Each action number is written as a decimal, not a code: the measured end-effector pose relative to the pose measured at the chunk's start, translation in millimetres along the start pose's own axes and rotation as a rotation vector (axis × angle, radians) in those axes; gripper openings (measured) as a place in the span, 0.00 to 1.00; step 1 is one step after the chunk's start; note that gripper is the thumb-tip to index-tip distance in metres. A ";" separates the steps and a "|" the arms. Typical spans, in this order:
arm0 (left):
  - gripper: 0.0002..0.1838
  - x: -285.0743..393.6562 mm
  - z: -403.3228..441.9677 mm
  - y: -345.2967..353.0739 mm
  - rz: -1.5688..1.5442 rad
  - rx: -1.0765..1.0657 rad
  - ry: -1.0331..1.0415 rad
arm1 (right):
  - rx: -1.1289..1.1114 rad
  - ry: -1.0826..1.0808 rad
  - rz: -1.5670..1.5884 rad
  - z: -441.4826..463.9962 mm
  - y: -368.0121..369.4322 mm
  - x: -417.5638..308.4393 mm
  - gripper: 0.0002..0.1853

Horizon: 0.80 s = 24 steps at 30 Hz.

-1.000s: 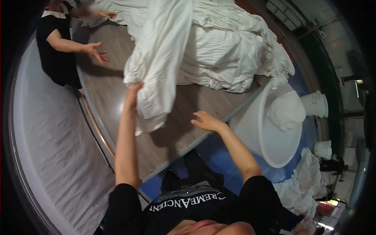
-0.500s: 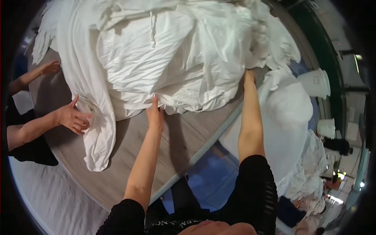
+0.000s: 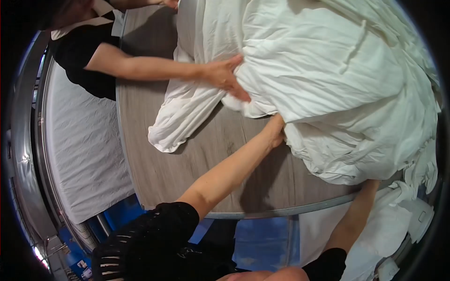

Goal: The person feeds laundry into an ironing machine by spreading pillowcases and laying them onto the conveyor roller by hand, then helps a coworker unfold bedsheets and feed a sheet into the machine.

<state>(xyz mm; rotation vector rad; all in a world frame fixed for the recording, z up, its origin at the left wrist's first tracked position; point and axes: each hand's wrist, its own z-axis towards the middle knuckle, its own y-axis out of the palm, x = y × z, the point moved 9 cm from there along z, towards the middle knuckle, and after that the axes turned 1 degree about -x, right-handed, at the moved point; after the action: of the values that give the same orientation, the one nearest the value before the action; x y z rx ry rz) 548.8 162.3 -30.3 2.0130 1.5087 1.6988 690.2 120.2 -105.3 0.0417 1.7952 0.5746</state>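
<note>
A big heap of white cloth (image 3: 323,84), with a short drawstring dangling from it, lies on the wood-patterned table. My left hand (image 3: 276,130) reaches under the heap's near edge, its fingers covered by the fabric. At the heap's near right edge, my right hand (image 3: 372,184) is likewise tucked below the cloth, and only the wrist shows well. Neither hand's grip can be made out. Left of my left hand, a co-worker's hand (image 3: 227,77) presses against the heap, blurred and with fingers spread. A long white cloth end (image 3: 171,124) trails toward the table's left side.
The wood-patterned table (image 3: 159,178) has a curved metal edge in front of me. A co-worker in a black top (image 3: 84,61) leans in from the left. Beyond stands a white-covered surface (image 3: 89,150). White cloth (image 3: 323,229) and a white bucket (image 3: 419,218) are at the lower right.
My view has turned left, so the heap appears further right. The co-worker's hand has moved from the trailing cloth end onto the heap. My left thumb, earlier on top, is now covered.
</note>
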 end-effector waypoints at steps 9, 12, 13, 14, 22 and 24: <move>0.33 36.6 36.2 -45.7 0.199 0.077 0.237 | 0.088 -0.291 -0.324 -36.9 -93.6 55.2 0.23; 0.29 55.1 17.3 -64.1 0.239 0.125 0.478 | 0.117 -0.436 -0.444 -63.5 -136.7 23.4 0.23; 0.29 57.2 13.1 -76.5 0.220 0.119 0.482 | 0.125 -0.483 -0.476 -78.6 -142.7 10.7 0.23; 0.28 66.5 4.4 -90.3 0.323 0.156 0.487 | 0.132 -0.531 -0.507 -91.2 -153.5 -0.4 0.23; 0.28 104.0 -1.5 -115.3 0.705 0.202 0.397 | -0.045 -0.490 -0.592 -89.3 -276.5 -97.4 0.22; 0.29 118.6 19.1 -131.5 0.821 0.239 0.440 | -0.123 -0.449 -0.564 -115.4 -227.6 -64.2 0.22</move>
<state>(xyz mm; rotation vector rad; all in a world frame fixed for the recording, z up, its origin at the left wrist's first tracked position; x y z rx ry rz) 471.4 322.5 -38.0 2.7749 1.0513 2.4790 664.3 -141.4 -117.3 -0.3812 1.2511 0.2387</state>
